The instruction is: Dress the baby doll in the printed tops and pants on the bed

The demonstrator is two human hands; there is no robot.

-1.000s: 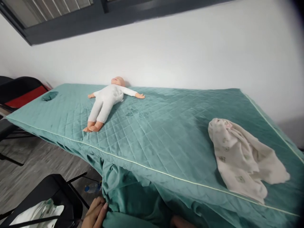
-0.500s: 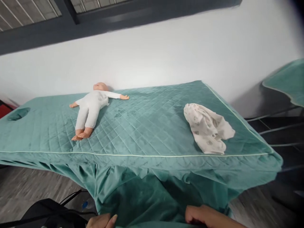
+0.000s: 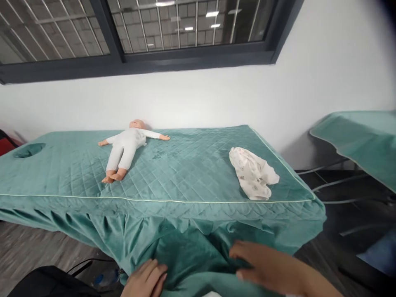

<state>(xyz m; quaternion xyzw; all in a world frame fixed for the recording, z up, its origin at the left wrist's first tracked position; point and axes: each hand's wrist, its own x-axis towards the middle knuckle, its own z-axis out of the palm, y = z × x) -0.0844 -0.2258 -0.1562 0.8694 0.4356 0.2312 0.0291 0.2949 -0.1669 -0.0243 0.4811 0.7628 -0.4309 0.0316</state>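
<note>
A green bed skirt (image 3: 188, 251) hangs in folds from the near side of a quilted massage bed (image 3: 192, 181). My left hand (image 3: 145, 278) rests at the skirt's folds, its fingers loosely bent and lying over the fabric. Slightly blurred, my right hand (image 3: 260, 264) is above the skirt, thumb apart from the fingers and nothing visible between them. On the bed's left half a baby doll (image 3: 125, 144) in a white suit lies face up, arms spread. Toward the right end sits a crumpled white printed cloth (image 3: 252, 173). Neither hand touches the doll or the cloth.
Behind the bed are a white wall (image 3: 198, 99) and a barred window (image 3: 185, 29). Another green-covered bed (image 3: 365, 140) stands at right. A face hole (image 3: 29, 150) is at the bed's left end. A black bag (image 3: 49, 282) and a bottle (image 3: 107, 278) lie below left.
My view has tilted up, showing more window. Both hands have risen from the lower edge; the right fingers have spread away from the fabric. The doll and white cloth stay on the bed.
</note>
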